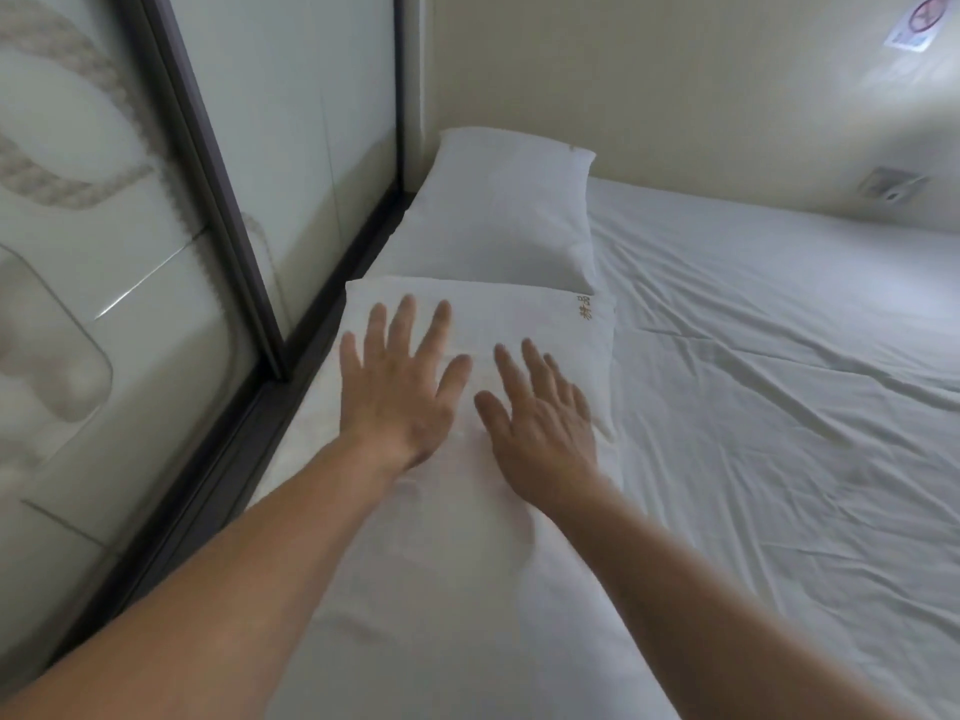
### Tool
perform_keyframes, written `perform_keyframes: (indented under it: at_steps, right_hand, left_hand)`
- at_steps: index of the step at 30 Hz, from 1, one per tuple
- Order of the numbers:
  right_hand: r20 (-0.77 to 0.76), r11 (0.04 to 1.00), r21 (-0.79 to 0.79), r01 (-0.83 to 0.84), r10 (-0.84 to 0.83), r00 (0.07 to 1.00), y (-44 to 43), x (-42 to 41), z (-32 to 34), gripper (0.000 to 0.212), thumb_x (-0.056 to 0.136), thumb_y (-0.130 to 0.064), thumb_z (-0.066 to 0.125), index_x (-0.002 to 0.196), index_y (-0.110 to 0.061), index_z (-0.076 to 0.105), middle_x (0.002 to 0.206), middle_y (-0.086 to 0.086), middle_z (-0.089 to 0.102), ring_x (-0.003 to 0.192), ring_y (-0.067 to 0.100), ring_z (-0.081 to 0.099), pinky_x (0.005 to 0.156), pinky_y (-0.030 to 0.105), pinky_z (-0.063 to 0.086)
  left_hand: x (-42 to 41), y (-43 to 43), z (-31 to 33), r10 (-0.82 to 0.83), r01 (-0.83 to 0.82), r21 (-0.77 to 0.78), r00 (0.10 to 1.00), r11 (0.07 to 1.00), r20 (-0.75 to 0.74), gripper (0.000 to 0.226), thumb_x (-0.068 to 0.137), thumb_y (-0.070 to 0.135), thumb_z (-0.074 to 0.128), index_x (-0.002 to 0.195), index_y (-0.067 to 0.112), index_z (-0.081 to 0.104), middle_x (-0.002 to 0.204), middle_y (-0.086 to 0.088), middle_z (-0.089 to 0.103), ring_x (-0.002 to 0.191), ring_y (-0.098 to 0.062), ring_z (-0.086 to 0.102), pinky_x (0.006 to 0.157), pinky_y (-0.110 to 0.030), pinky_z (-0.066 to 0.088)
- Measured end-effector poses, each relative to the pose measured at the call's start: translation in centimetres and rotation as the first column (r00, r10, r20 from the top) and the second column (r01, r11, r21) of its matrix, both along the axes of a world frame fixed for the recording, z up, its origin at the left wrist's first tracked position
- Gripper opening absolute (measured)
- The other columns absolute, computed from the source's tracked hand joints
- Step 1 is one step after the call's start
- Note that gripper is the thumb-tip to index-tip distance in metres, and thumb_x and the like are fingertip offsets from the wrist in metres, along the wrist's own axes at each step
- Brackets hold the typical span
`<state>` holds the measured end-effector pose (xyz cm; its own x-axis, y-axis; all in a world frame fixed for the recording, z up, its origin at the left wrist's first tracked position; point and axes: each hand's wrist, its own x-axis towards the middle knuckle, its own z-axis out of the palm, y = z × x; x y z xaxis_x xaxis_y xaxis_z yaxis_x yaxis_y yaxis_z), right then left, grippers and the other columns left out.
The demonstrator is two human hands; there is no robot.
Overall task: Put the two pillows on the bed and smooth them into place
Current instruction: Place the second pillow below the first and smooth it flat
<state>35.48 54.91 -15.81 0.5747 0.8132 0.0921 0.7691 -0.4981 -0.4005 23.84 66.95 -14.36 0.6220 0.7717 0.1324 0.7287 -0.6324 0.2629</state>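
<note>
1. Two white pillows lie end to end on the bed [779, 356], along its left edge beside a glass partition [234, 148]. The far pillow [498, 215] sits in the corner by the wall. The near pillow [498, 314] touches it, its far edge slightly overlapping.

2. Both hands are open and flat, fingers spread, palms down on the near pillow. The left hand [402, 387] is nearer the partition; the right hand [540, 413] is just beside it, toward the middle of the bed. Neither grips anything.

3. Judging from this, both pillows are placed and smoothing of the near one is under way.

4. To do it well, keep the palms flat and sweep outward from the pillow's centre toward its edges, pushing air and creases out rather than bunching the cloth.

5. Creases show in the fabric beneath and behind the wrists; those likely need a pass toward the near end.

6. Press lightly, so the pillow does not slide toward the partition or shove the far pillow out of line.

7. The small gold embroidery [587, 306] marks the pillow's far right corner; keep that corner square.
</note>
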Motion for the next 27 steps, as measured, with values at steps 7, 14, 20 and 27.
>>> perform_keyframes:
  at_steps: [7, 14, 20, 27]
  right_hand:
    - [-0.142, 0.812, -0.279, 0.513, -0.563, 0.814, -7.8, 7.7, -1.7, 0.07, 0.096, -0.053, 0.027, 0.153, -0.015, 0.011, 0.162, 0.009, 0.012, 0.146, 0.03, 0.015, 0.116, 0.047, 0.018]
    - [-0.196, 0.964, -0.232, 0.129, -0.176, 0.965, -7.5, -0.6, -3.8, 0.063, 0.097, -0.057, 0.02, 0.153, -0.033, 0.003, 0.162, -0.008, -0.006, 0.148, 0.013, -0.007, 0.119, 0.041, 0.003]
    - [-0.184, 0.999, 0.007, 0.043, -0.041, 0.982, -10.5, -5.8, -1.8, 0.068, 0.09, -0.063, 0.014, 0.152, -0.037, 0.0, 0.157, -0.017, -0.01, 0.147, 0.01, -0.006, 0.118, 0.04, 0.001]
    - [-0.298, 0.855, -0.391, 0.342, -0.469, 0.831, -17.8, -5.0, -3.2, 0.066, 0.095, -0.06, 0.022, 0.152, -0.034, 0.0, 0.163, -0.004, -0.001, 0.148, 0.021, 0.007, 0.117, 0.044, 0.014]
  left_hand:
    - [-7.2, 4.4, -3.8, 0.335, -0.363, -0.038, 0.892, 0.931, -0.302, 0.093, 0.069, 0.072, -0.017, 0.151, 0.03, -0.004, 0.162, -0.004, -0.005, 0.146, -0.033, -0.003, 0.114, -0.06, 0.0]
    - [-6.1, -5.3, -6.5, -0.174, 0.145, -0.152, 0.965, 0.978, -0.195, 0.067, 0.084, 0.063, -0.004, 0.139, 0.033, -0.027, 0.157, 0.006, -0.026, 0.137, -0.008, -0.03, 0.116, -0.04, -0.012]
    - [-8.7, -10.7, -3.8, -0.124, 0.12, -0.205, 0.992, 0.971, -0.004, 0.064, 0.084, 0.07, -0.003, 0.141, 0.046, -0.024, 0.154, 0.014, -0.029, 0.139, -0.008, -0.03, 0.112, -0.043, -0.022]
    - [-15.0, -13.3, -5.0, 0.071, -0.114, -0.146, 0.961, 0.983, -0.267, 0.095, 0.07, 0.077, -0.018, 0.149, 0.033, 0.011, 0.16, 0.0, 0.009, 0.146, -0.02, 0.012, 0.112, -0.058, 0.012]
